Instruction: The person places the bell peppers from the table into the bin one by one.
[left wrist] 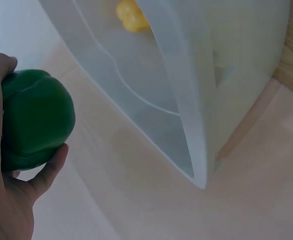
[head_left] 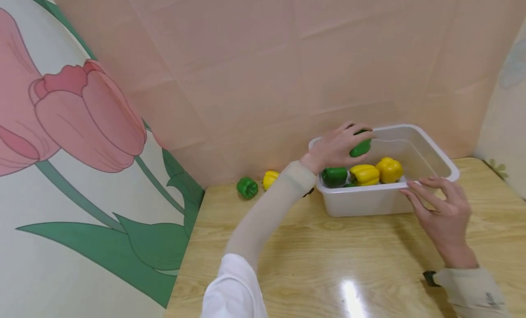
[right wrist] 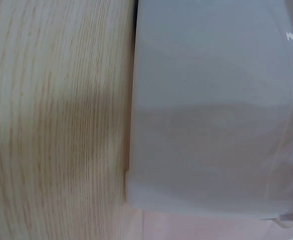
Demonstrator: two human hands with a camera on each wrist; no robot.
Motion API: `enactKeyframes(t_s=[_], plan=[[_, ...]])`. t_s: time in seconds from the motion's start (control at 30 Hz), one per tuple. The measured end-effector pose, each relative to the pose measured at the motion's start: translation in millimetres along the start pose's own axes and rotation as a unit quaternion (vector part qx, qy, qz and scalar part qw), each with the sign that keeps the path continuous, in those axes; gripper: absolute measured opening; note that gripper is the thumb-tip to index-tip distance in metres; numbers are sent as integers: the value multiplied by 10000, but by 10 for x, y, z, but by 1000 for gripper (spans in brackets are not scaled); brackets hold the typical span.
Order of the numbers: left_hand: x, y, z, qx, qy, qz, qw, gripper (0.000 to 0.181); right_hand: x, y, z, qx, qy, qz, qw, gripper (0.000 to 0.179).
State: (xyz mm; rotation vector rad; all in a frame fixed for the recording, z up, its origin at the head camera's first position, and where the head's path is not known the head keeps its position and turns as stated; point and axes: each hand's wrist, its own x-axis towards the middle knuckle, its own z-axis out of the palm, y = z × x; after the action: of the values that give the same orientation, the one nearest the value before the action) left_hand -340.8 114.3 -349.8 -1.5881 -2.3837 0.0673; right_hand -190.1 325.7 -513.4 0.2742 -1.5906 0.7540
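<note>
My left hand (head_left: 338, 148) grips a green bell pepper (head_left: 361, 145) above the white plastic bin (head_left: 365, 204). In the left wrist view, fingers and thumb wrap the sides of this glossy pepper (left wrist: 39, 120), with the bin's wall (left wrist: 181, 75) beside it. Inside the bin lie another green pepper (head_left: 334, 177), a ribbed yellow pepper (head_left: 364, 175) and a rounder yellow pepper (head_left: 390, 170). At the bin's front right, my right hand (head_left: 445, 209) pinches the rim, thumb low against the outer wall and fingers over the edge. The right wrist view mostly shows the bin's side (right wrist: 211, 130).
Left of the bin, a green pepper (head_left: 247, 188) and a yellow pepper (head_left: 270, 178), partly hidden by my left arm, sit on the wood-grain table (head_left: 312, 254). A pinkish sheet (head_left: 246, 80) hangs behind; a tulip-painted wall (head_left: 90, 121) stands at the left.
</note>
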Motion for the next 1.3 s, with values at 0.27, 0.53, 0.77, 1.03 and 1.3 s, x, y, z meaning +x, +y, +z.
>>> enactKeyframes(t_s=[0.27,0.53,0.77,1.03,1.3], plan=[[125,47,62,-44,-175,10,9998,59,-17,42,6,14,-39,-48,10000,46],[208,26,162,3,-281,23,9996,60,-22,52,26,5,-40,-81,10000,47],[256,56,205,-51,-275,50,9996,59,-37,42,21,2,-42,-51,10000,47],[288,58,187,-303,-448,-3,9985,63,-13,26,11,15,-71,-12,10000,46],[300,76,156,-283,-283,94,9992,62,10,34,11,55,22,-38,10000,44]])
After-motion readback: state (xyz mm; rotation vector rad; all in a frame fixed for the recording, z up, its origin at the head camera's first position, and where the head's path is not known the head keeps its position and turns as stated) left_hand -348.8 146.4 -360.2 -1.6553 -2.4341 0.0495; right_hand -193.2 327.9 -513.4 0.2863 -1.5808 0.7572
